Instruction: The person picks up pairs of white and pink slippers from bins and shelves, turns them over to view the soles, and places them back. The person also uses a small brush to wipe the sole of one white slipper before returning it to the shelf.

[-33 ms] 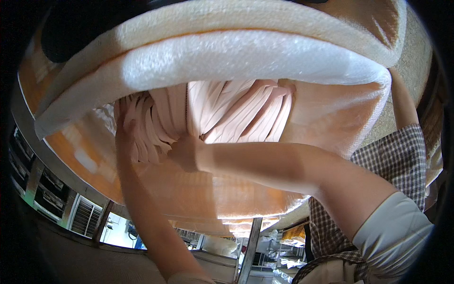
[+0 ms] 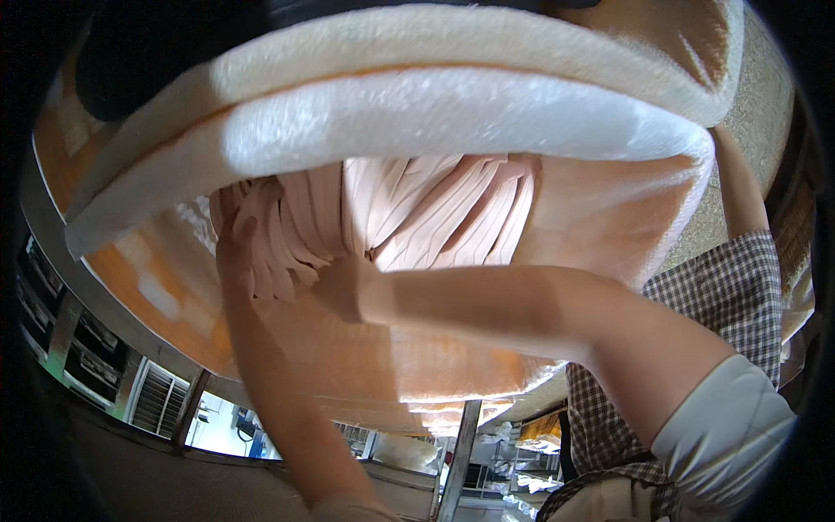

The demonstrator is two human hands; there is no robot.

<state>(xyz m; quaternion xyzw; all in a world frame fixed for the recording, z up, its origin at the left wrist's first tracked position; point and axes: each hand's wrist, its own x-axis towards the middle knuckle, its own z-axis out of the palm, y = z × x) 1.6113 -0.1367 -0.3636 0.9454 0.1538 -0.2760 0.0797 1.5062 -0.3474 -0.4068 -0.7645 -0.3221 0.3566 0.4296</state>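
Slightly farther right: the left forearm (image 2: 300,418); slightly lower: the white padded fold (image 2: 452,113). Right hand (image 2: 344,285) curled at the lower edge of the pink pleated cloth (image 2: 435,213), left hand (image 2: 237,233) at its left side; whether either grips cannot be told. Cloth's top hidden by the fold; beyond, a barred window (image 2: 159,400).

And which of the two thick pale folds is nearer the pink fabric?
The lower, whiter fold, bordering the pink fabric; the upper, creamier fold lies beyond it in the picture.
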